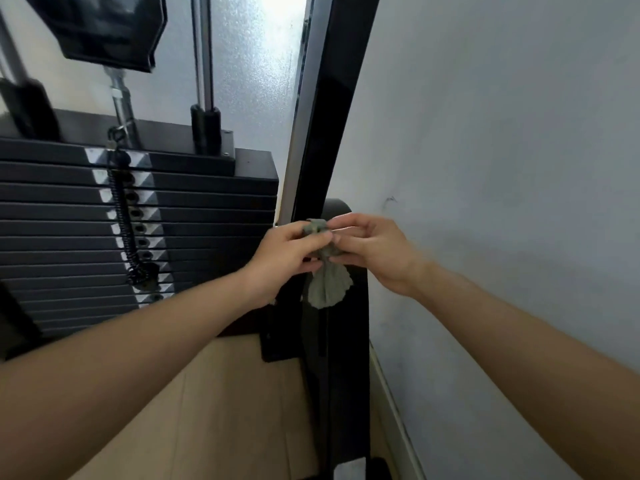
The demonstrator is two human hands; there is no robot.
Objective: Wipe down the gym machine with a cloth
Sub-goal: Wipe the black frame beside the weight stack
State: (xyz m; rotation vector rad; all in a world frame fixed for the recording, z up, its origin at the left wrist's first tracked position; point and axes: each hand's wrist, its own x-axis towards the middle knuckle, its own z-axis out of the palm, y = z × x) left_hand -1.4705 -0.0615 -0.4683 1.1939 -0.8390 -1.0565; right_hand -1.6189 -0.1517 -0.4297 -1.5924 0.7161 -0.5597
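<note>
A small grey-green cloth [327, 285] is bunched between both hands in front of the gym machine's black upright post [332, 140]. My left hand [284, 258] grips the cloth's upper part with curled fingers. My right hand [377, 251] pinches the same bunch from the right. The cloth's loose end hangs down below the hands, against the post. The black weight stack [69, 230] sits to the left of the hands.
A coiled selector-pin cord [121, 216] hangs down the weight stack's front. Chrome guide rods [202, 50] rise above the stack, with a black pad [104, 29] at the top left. A grey wall [502, 150] lies close on the right. Light wooden floor [235, 410] shows below.
</note>
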